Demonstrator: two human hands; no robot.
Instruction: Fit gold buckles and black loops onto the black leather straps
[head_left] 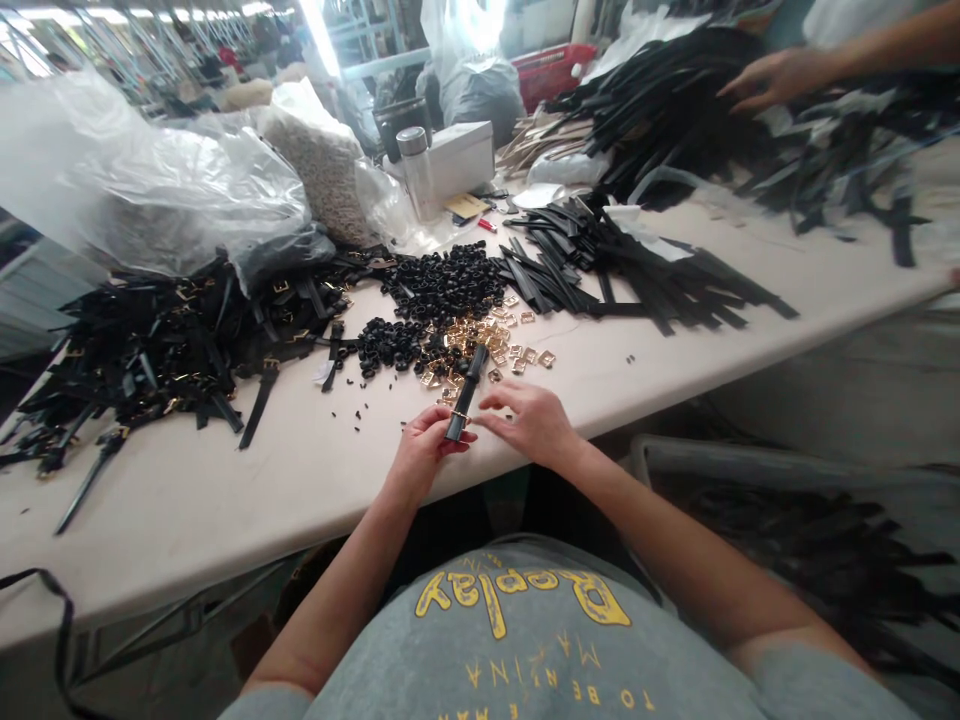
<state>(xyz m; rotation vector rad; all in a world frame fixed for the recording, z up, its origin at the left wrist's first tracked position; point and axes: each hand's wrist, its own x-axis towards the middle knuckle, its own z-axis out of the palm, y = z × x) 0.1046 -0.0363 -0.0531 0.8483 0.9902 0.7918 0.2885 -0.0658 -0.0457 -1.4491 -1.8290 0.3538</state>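
My left hand [426, 445] pinches a short black strap [472, 385] near its lower end. The strap points up and away from me, over the table edge side of the parts pile. A gold buckle [460, 415] sits across it just above my left fingers, and a black loop [472, 377] is around it farther up. My right hand [529, 420] is at the strap's right side, its fingers apart and their tips close to the buckle; whether they touch it is hard to tell. Loose gold buckles [517, 352] and a heap of small black loops [450, 285] lie just beyond.
Buckled black straps [172, 350] are heaped at left, below a clear plastic bag [187, 170]. Plain black strips [600, 265] lie at right. A glass bottle [418, 172] and white box [461, 158] stand behind. Another person's hand [784, 78] reaches over dark strips at upper right.
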